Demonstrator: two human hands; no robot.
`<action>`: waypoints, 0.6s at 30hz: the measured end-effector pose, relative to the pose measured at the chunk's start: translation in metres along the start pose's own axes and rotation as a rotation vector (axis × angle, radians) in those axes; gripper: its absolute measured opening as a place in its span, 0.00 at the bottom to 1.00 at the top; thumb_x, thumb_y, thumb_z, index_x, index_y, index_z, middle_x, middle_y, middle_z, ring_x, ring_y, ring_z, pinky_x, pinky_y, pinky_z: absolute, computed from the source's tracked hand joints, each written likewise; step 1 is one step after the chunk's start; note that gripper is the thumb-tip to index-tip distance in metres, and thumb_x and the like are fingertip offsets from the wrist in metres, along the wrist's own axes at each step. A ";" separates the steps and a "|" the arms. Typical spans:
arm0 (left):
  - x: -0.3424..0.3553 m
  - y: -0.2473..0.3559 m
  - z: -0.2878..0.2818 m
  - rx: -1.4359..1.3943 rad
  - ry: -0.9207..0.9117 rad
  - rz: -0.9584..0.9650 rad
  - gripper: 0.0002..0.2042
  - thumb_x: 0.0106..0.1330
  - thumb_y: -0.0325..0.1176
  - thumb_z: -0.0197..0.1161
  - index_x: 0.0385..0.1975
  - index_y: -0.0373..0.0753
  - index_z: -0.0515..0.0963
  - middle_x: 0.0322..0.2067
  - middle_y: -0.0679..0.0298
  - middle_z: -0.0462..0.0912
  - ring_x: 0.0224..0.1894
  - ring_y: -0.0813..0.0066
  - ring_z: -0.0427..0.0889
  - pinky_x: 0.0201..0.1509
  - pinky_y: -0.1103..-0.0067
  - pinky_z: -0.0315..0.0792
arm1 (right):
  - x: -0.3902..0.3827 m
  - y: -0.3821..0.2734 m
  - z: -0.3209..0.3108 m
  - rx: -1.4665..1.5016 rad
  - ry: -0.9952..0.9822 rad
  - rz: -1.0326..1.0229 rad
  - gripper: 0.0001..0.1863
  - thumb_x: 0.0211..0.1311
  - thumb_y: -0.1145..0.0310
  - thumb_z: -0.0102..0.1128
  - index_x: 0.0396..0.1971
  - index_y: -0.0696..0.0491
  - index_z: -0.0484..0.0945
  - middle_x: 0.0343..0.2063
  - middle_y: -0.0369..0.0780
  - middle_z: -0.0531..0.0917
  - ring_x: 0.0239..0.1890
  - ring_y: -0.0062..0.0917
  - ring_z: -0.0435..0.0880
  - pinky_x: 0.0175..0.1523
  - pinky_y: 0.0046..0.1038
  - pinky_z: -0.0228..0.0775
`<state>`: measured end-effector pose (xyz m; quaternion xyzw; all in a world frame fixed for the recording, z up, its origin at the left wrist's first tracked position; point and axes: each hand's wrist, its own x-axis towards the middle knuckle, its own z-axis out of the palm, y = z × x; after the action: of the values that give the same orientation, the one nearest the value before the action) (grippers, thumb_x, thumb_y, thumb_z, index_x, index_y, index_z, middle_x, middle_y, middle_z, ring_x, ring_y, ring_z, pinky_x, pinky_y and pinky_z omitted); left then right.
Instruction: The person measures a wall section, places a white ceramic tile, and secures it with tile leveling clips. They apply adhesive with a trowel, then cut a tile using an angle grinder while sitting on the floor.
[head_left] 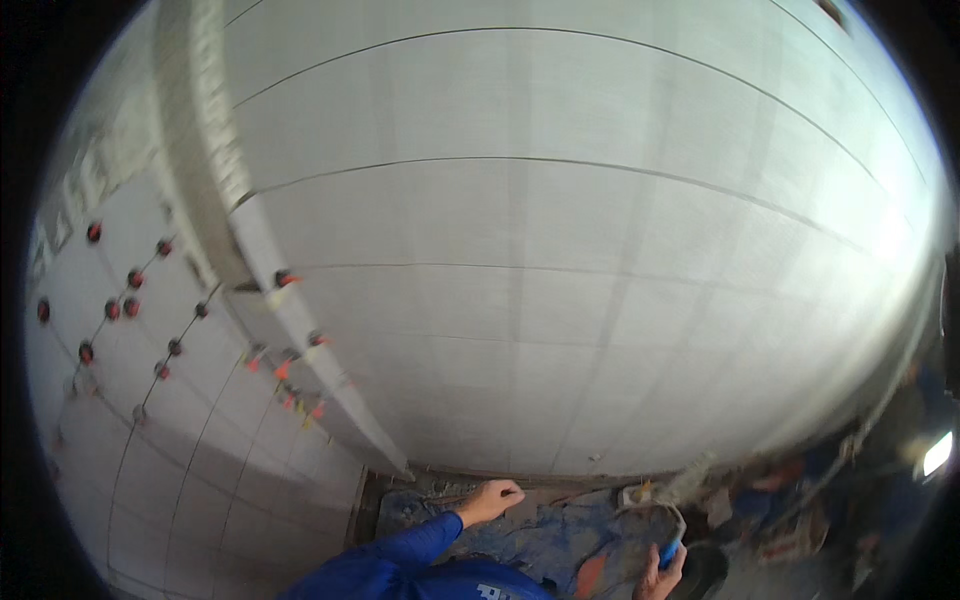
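The right hand (660, 577) is curled round the blue handle of a bent-necked metal hand tool (669, 553), whose neck angles away beyond the fingers; gripping low on the handle seems to leave the far end clear of the knuckles. Just right of that hand is a dark, rounded object (708, 570), too dim to identify.

The left hand (490, 502) is held out with fingers bent in and the gap between thumb and fingertips narrow; whether it pinches anything I cannot tell. Under and between both hands spreads a crumpled blue sheet (540, 535), probably laid to catch mess.

Beyond the hands rises a broad wall of pale grey rectangular tiles (480, 220). Farther off to the left hand's left, a second pale tiled wall (190, 420) carries round red-and-black clips (135, 279); many sit along the dark joints, presumably to hold neighbouring tile edges level.
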<state>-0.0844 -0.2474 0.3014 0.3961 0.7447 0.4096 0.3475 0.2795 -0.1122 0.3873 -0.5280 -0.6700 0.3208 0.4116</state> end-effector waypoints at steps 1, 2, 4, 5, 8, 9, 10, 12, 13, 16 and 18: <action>-0.003 0.012 -0.018 -0.062 0.049 0.039 0.15 0.72 0.43 0.66 0.44 0.36 0.85 0.38 0.58 0.88 0.42 0.72 0.84 0.49 0.72 0.77 | 0.018 -0.044 0.016 -0.066 -0.078 -0.235 0.23 0.63 0.65 0.70 0.55 0.57 0.77 0.41 0.46 0.82 0.43 0.36 0.80 0.52 0.34 0.72; -0.008 0.023 -0.040 -0.130 0.088 0.060 0.15 0.72 0.42 0.66 0.44 0.36 0.85 0.38 0.58 0.88 0.42 0.72 0.84 0.49 0.72 0.77 | 0.038 -0.090 0.033 -0.127 -0.138 -0.474 0.19 0.62 0.73 0.66 0.52 0.58 0.77 0.42 0.50 0.82 0.44 0.43 0.82 0.50 0.38 0.73; -0.032 0.045 -0.087 -0.174 0.295 0.167 0.13 0.73 0.40 0.66 0.45 0.35 0.84 0.39 0.62 0.88 0.44 0.74 0.84 0.52 0.75 0.76 | 0.067 -0.184 0.057 -0.218 -0.216 -0.747 0.21 0.59 0.74 0.68 0.53 0.57 0.78 0.41 0.53 0.82 0.41 0.48 0.83 0.46 0.40 0.74; -0.046 0.056 -0.107 -0.210 0.378 0.200 0.12 0.74 0.39 0.66 0.45 0.35 0.84 0.40 0.63 0.88 0.45 0.75 0.84 0.54 0.76 0.76 | 0.074 -0.227 0.066 -0.183 -0.284 -0.789 0.22 0.58 0.75 0.69 0.53 0.56 0.78 0.41 0.52 0.83 0.41 0.47 0.84 0.45 0.40 0.75; -0.109 0.077 -0.184 -0.233 0.663 0.320 0.10 0.72 0.35 0.66 0.44 0.35 0.84 0.43 0.63 0.86 0.49 0.72 0.83 0.58 0.74 0.74 | 0.080 -0.354 0.076 -0.316 -0.457 -1.084 0.24 0.57 0.74 0.70 0.55 0.56 0.77 0.45 0.49 0.83 0.43 0.45 0.84 0.44 0.42 0.75; -0.134 0.082 -0.211 -0.190 0.801 0.430 0.09 0.71 0.34 0.65 0.43 0.35 0.84 0.45 0.62 0.86 0.51 0.71 0.82 0.60 0.73 0.73 | 0.077 -0.393 0.081 -0.343 -0.378 -1.286 0.24 0.57 0.74 0.70 0.55 0.55 0.77 0.43 0.48 0.83 0.41 0.42 0.84 0.43 0.40 0.75; -0.161 0.085 -0.236 -0.220 0.846 0.423 0.09 0.67 0.30 0.67 0.43 0.34 0.84 0.46 0.60 0.85 0.51 0.68 0.82 0.60 0.72 0.73 | 0.071 -0.430 0.086 -0.381 -0.296 -1.452 0.24 0.57 0.73 0.70 0.55 0.55 0.77 0.41 0.46 0.83 0.39 0.39 0.83 0.41 0.39 0.74; -0.217 0.089 -0.278 -0.203 0.934 0.474 0.12 0.60 0.27 0.68 0.43 0.33 0.84 0.47 0.58 0.85 0.53 0.63 0.82 0.60 0.71 0.72 | 0.053 -0.494 0.089 -0.540 -0.099 -1.723 0.23 0.58 0.74 0.69 0.55 0.54 0.78 0.36 0.42 0.80 0.34 0.33 0.80 0.37 0.36 0.73; -0.246 0.088 -0.295 -0.148 0.986 0.487 0.13 0.58 0.27 0.67 0.43 0.33 0.84 0.48 0.57 0.84 0.53 0.61 0.82 0.61 0.70 0.72 | 0.041 -0.522 0.090 -0.566 -0.083 -1.782 0.23 0.58 0.75 0.69 0.56 0.52 0.79 0.35 0.41 0.81 0.33 0.31 0.80 0.37 0.35 0.73; -0.318 0.074 -0.331 -0.031 1.043 0.509 0.16 0.53 0.31 0.66 0.42 0.33 0.82 0.47 0.52 0.84 0.52 0.59 0.82 0.60 0.69 0.73 | 0.007 -0.583 0.097 -0.752 -0.075 -1.887 0.24 0.60 0.75 0.69 0.57 0.49 0.81 0.33 0.39 0.81 0.31 0.26 0.79 0.36 0.32 0.72; -0.349 0.056 -0.348 0.127 1.077 0.525 0.15 0.54 0.33 0.65 0.40 0.32 0.81 0.46 0.52 0.84 0.50 0.60 0.83 0.57 0.69 0.75 | -0.017 -0.609 0.106 -0.860 -0.079 -1.919 0.24 0.61 0.76 0.68 0.58 0.47 0.81 0.31 0.37 0.80 0.29 0.24 0.78 0.35 0.31 0.72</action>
<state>-0.2053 -0.6498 0.5657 0.3234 0.7164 0.5794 -0.2157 -0.0833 -0.2717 0.8616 0.1331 -0.8777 -0.3875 0.2486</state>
